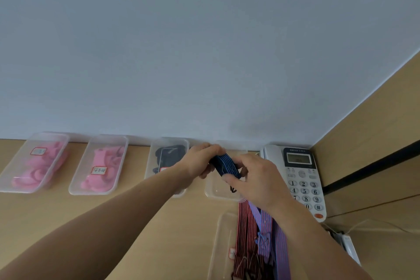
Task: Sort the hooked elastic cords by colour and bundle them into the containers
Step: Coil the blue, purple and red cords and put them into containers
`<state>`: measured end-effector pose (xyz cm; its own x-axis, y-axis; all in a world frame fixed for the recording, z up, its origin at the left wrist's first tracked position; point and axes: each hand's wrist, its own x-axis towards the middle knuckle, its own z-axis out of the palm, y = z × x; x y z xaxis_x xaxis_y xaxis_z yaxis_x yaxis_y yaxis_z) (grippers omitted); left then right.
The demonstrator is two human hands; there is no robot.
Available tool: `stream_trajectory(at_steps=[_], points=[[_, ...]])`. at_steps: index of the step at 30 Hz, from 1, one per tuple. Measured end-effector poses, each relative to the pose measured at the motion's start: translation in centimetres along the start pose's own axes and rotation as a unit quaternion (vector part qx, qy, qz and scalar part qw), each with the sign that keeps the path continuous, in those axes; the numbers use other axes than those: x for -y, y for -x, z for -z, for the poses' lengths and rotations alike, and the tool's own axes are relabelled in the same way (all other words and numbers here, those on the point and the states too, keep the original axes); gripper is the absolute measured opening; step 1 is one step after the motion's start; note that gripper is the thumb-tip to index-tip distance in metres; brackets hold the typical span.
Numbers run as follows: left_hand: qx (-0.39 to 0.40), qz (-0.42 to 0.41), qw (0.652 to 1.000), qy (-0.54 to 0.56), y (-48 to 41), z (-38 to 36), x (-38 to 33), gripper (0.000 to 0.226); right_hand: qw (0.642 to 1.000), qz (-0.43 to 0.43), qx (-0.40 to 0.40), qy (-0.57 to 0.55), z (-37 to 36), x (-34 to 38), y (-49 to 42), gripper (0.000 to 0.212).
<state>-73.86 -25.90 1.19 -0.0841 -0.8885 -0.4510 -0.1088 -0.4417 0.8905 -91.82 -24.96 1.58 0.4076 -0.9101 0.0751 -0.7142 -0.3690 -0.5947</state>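
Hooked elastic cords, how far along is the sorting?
Done: pink cords lie in two clear plastic containers, black cords in a third container. In hand: left hand and right hand bundle a dark blue striped cord above a fourth container. Left: red-striped cords and purple-striped cords wait nearby.

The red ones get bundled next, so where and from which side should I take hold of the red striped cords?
I'd grip the red striped cords across their flat, straight middle run, coming from the left: the purple striped cords and the right forearm crowd the right side, and the hooks tangle at the near end.
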Motion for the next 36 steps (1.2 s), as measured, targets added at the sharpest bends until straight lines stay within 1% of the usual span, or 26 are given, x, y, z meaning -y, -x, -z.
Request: stream_trajectory(at_steps=[4, 6, 9, 11, 14, 15, 18, 21, 24, 27, 33, 36], points=[[-0.042, 0.007, 0.999, -0.011, -2.0, -0.2, 0.3, 0.034, 0.996, -0.083, -0.031, 0.022, -1.0, 0.4, -1.9, 0.024], [-0.053, 0.010, 0.998, -0.019, -2.8, -0.1, 0.6, 0.038, 0.992, -0.115, -0.027, 0.032, -1.8, 0.4, -3.0, 0.026], [-0.072, 0.010, 0.996, -0.046, -3.9, 0.2, 1.1, 0.040, 0.988, -0.154, -0.026, 0.015, -3.4, -0.1, -4.2, 0.029], [-0.104, 0.004, 0.989, -0.107, -4.4, 0.6, 1.9, 0.036, 0.982, -0.184, -0.033, -0.001, -4.5, -0.7, -4.9, 0.028], [-0.159, -0.011, 0.961, -0.225, -5.0, 1.1, 3.6, 0.034, 0.975, -0.221, -0.036, 0.003, -6.0, -1.7, -5.6, 0.029], [-0.157, -0.008, 0.953, -0.258, -5.1, 1.1, 4.0, 0.034, 0.972, -0.233, -0.032, 0.012, -6.5, -2.0, -5.8, 0.031], [-0.117, 0.000, 0.936, -0.331, -5.7, 0.5, 4.5, 0.035, 0.964, -0.263, -0.014, 0.028, -7.9, -2.5, -6.3, 0.036], [-0.093, 0.015, 0.930, -0.355, -6.3, 0.3, 4.5, 0.029, 0.964, -0.265, -0.011, 0.023, -9.0, -2.8, -6.3, 0.039], [-0.091, 0.031, 0.938, -0.333, -6.7, 0.5, 4.8, 0.025, 0.963, -0.268, 0.000, 0.030, -9.7, -3.1, -6.1, 0.042], [-0.085, 0.041, 0.946, -0.310, -6.8, 0.7, 5.1, 0.019, 0.963, -0.266, -0.007, 0.046, -10.0, -3.2, -6.2, 0.040], [-0.068, 0.058, 0.959, -0.267, -6.6, 1.2, 4.8, 0.016, 0.976, -0.214, -0.023, 0.041, -10.8, -3.2, -5.6, 0.035], [-0.068, 0.058, 0.956, -0.280, -6.7, 1.1, 4.6, 0.016, 0.977, -0.208, -0.018, 0.038, -10.5, -3.3, -5.4, 0.033]])
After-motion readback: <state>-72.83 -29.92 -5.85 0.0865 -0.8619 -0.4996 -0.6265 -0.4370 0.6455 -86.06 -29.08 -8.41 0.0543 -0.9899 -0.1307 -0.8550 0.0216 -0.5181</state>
